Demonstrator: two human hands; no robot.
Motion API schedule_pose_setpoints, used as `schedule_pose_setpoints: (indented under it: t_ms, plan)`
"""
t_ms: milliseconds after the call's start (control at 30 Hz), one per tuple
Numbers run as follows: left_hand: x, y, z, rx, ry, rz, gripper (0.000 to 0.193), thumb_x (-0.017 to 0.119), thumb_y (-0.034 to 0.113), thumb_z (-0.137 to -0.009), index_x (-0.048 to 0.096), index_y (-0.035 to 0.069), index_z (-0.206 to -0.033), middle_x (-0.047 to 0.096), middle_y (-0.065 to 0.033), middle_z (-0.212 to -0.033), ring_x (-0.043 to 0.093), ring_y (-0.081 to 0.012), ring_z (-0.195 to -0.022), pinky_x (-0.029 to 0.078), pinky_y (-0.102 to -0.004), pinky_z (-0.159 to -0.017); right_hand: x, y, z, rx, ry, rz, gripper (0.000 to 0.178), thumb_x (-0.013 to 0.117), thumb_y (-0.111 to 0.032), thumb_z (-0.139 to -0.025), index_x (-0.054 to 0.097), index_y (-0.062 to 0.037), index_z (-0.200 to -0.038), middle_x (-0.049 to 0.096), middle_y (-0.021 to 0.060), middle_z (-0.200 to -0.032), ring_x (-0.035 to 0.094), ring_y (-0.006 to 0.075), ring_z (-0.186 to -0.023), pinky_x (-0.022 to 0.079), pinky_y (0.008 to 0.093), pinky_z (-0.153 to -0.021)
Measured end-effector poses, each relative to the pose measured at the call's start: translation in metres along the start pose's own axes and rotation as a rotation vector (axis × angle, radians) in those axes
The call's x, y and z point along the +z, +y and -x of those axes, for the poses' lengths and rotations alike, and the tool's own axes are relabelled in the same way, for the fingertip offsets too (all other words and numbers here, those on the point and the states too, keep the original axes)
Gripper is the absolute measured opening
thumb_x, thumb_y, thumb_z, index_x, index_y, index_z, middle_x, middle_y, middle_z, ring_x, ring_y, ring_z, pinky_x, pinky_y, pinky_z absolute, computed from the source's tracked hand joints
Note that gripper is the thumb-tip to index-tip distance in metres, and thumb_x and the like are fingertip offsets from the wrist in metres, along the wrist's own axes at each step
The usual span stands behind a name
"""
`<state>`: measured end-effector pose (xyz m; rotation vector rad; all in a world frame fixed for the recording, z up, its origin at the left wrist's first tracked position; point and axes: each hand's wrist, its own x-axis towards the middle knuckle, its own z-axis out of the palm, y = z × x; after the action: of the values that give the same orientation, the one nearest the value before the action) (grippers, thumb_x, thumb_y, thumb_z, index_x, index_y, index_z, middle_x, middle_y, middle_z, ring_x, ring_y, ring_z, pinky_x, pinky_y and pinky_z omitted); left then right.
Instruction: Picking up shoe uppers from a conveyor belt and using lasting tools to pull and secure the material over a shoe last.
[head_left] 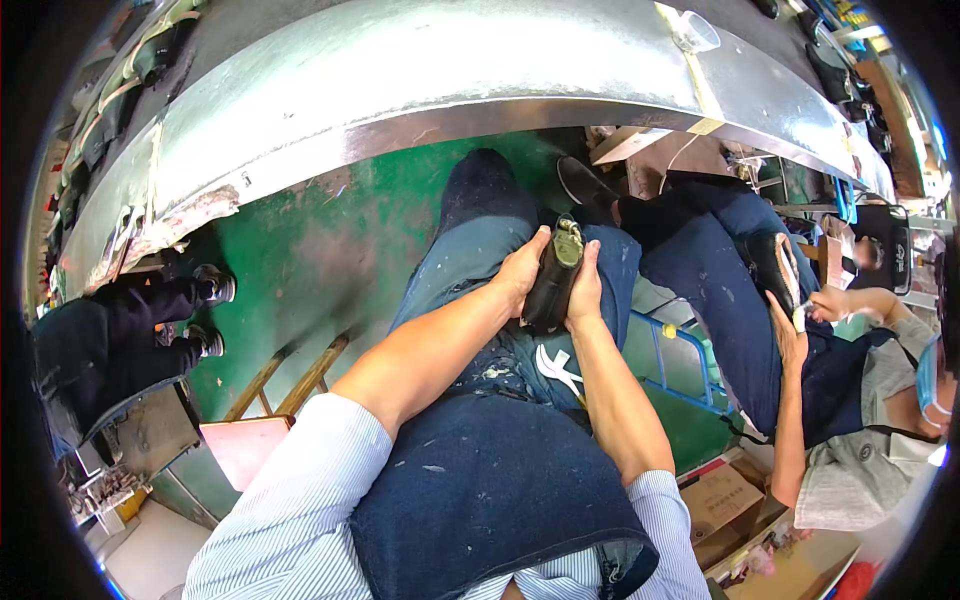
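Observation:
Above my lap, a black shoe upper (547, 290) is held between my two hands, its pale green end facing away from me. My left hand (520, 272) grips its left side, the thumb pressed near the green end. Against the right side rests my right hand (586, 292), with its fingers closed around the shoe. Parts of the fingers are hidden under it. Just below, on my apron (480, 450), lies a white, forked metal tool (560, 368) whose exact kind I cannot make out.
A long shiny metal bench (400, 75) curves across in front, bearing a clear cup (695, 32). At my right, a co-worker's hand (788, 335) holds another black shoe (772, 262). A pink-topped stool (245, 447), a blue metal frame (680, 365) and a cardboard box (722, 500) stand nearby.

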<state>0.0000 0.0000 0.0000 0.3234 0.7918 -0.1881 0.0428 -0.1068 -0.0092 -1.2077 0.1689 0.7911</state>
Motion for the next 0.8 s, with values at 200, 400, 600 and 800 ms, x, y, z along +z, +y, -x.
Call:
schedule_pose_setpoints:
  t_ms: [200, 400, 600, 800]
  plan:
    - [0.002, -0.002, -0.025, -0.093, -0.190, -0.030, 0.048, 0.045, 0.052, -0.099, 0.067, 0.011, -0.111, 0.069, -0.0101, -0.109, 0.066, -0.0239, -0.093, 0.052, -0.0400, -0.089, 0.000, -0.014, 0.005, -0.083, 0.123, 0.045, 0.065, 0.031, -0.059, -0.102, 0.050, -0.0077, -0.136, 0.057, 0.0053, -0.128, 0.053, 0.0184, -0.116, 0.038, 0.0315, -0.104]
    - [-0.010, -0.015, -0.003, 0.194, -0.232, -0.232, 0.044, 0.042, 0.042, -0.104, 0.059, 0.006, -0.120, 0.065, -0.0068, -0.114, 0.062, -0.0182, -0.100, 0.048, -0.0322, -0.092, 0.005, -0.038, 0.070, -0.541, 0.224, 0.877, 0.042, 0.045, -0.031, -0.103, 0.056, 0.0016, -0.127, 0.062, 0.0214, -0.125, 0.060, 0.0312, -0.116, 0.044, 0.0359, -0.101]
    - [-0.030, -0.039, 0.009, 0.378, 0.017, -0.944, 0.088, 0.045, 0.062, -0.094, 0.024, -0.003, -0.150, 0.025, -0.0244, -0.155, 0.012, -0.0392, -0.147, 0.015, -0.0427, -0.119, -0.013, -0.083, 0.087, -0.605, 0.051, 1.304, 0.029, 0.056, -0.022, -0.092, 0.066, 0.0046, -0.086, 0.067, 0.0232, -0.101, 0.064, 0.0415, -0.094, 0.050, 0.0444, -0.085]
    - [-0.003, -0.050, 0.103, 0.725, 0.039, -1.604, 0.129, 0.084, 0.051, -0.066, 0.006, -0.008, -0.150, 0.010, -0.0353, -0.154, 0.008, -0.0538, -0.143, 0.015, -0.0512, -0.119, 0.013, -0.088, 0.094, -0.426, -0.001, 1.390, 0.039, 0.056, -0.029, -0.090, 0.064, 0.0063, -0.078, 0.063, 0.0258, -0.081, 0.062, 0.0422, -0.083, 0.048, 0.0475, -0.079]
